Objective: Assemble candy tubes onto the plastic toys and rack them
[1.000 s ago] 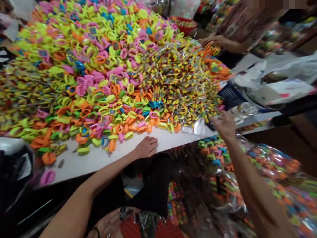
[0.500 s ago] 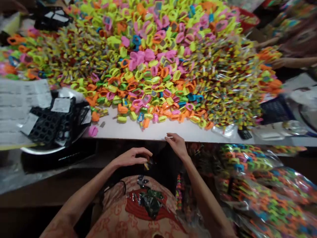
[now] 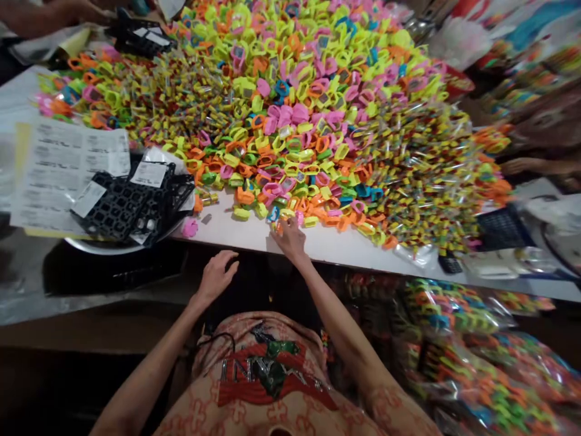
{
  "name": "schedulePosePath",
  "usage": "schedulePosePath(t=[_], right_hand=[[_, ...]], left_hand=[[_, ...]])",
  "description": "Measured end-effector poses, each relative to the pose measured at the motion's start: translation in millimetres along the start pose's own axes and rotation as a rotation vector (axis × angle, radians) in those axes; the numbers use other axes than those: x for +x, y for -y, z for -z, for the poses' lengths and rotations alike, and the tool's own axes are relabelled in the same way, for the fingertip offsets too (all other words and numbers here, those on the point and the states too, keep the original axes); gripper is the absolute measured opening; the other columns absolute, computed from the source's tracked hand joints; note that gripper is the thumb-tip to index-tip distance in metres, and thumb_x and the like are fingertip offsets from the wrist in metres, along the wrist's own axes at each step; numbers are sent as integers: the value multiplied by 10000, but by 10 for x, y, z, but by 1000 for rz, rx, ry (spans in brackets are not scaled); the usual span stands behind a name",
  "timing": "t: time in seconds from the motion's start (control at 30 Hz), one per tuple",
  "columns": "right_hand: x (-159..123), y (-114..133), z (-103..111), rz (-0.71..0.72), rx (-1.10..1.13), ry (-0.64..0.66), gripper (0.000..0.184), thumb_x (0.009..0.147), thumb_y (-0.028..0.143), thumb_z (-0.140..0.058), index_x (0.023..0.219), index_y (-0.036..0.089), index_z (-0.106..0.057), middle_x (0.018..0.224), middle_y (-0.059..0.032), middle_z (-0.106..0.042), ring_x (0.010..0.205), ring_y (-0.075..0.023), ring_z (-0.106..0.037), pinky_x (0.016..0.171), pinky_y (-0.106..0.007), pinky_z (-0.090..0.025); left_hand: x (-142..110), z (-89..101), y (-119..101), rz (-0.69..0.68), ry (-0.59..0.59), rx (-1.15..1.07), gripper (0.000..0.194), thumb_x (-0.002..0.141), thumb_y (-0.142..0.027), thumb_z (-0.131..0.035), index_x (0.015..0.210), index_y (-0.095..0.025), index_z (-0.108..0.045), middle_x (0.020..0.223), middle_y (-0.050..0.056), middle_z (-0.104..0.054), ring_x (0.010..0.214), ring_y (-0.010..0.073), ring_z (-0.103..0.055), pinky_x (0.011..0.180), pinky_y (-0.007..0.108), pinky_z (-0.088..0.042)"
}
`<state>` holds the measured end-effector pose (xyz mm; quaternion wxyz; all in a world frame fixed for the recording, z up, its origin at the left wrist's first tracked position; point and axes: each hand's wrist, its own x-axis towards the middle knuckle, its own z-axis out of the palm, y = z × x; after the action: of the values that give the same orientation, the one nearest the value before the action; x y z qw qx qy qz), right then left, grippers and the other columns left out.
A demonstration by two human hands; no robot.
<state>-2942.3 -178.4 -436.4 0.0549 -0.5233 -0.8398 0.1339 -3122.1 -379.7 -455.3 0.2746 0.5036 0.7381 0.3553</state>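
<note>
A huge heap of small plastic ring toys in yellow, pink, orange, green and blue covers the white table. My right hand reaches onto the table's front edge, its fingertips pinching at an orange piece at the foot of the heap. My left hand hovers just below the table edge in front of my lap, fingers loosely curled, with nothing visible in it.
Black plastic trays with paper slips lie on a white dish at the left, beside a printed sheet. Clear bags of packed toys pile up at the lower right. Other people's hands work at the far sides.
My right hand moved forward onto the table to the heap's edge. My left hand shifted left and slightly up, and the small dark thing by its fingers no longer shows. The view tilted left.
</note>
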Motion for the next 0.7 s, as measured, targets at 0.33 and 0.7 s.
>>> schedulePosePath(t=[0.33, 0.7], right_hand=[[-1240, -846, -455, 78, 631, 176, 382, 918, 509, -600, 956, 164, -758, 891, -81, -686, 745, -188, -639, 755, -329, -518], [-1630, -880, -787, -5, 821, 366, 292, 860, 410, -630, 936, 177, -789, 925, -84, -732, 768, -187, -663, 739, -303, -501]], left_hand=[[-1569, -195, 181, 637, 169, -41, 584, 885, -578, -425, 1132, -138, -720, 1176, 150, -767, 1048, 282, -720, 929, 372, -565], [-1463, 5, -512, 740, 414, 329, 357, 757, -499, -542, 876, -194, -685, 793, 43, -695, 772, 210, -627, 677, 286, -393]])
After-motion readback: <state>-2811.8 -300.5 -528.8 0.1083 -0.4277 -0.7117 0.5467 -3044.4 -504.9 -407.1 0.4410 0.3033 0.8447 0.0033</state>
